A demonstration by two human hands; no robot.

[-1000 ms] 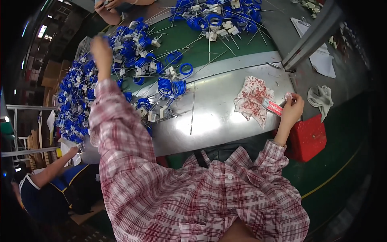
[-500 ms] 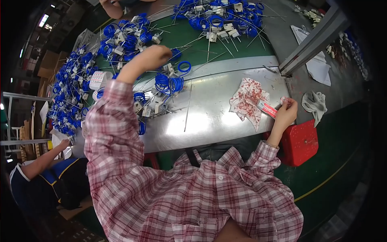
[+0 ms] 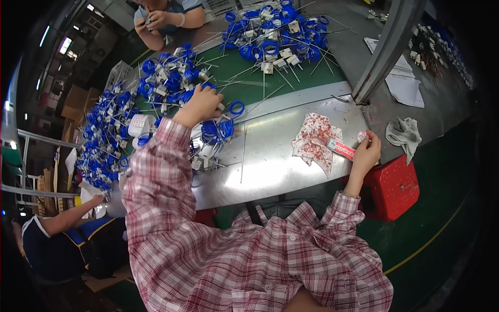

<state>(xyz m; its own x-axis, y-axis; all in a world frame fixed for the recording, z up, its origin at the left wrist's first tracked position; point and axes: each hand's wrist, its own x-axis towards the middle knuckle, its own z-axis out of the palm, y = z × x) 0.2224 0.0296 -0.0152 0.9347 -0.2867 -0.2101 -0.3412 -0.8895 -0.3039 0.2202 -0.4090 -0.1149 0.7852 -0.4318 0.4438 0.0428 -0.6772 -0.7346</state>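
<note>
My left hand reaches over the near edge of a pile of coiled blue cables with white plugs and thin metal rods. Its fingers are bent and partly apart; whether they grip a cable is hidden. Just beside it lies a smaller cluster of blue coils. At the right, my right hand pinches a small round, pinkish-white thing. Close to that hand, a red and white tube lies against a white cloth with red blotches on the metal tabletop.
More blue coils lie at the far middle and far left. A metal post rises at the right. A grey cloth hangs near a red stool. Two co-workers sit across and at the left.
My left hand has come slightly nearer, beside the small coil cluster. My right hand stays by the tube. The view has shifted, showing more of the co-worker opposite.
</note>
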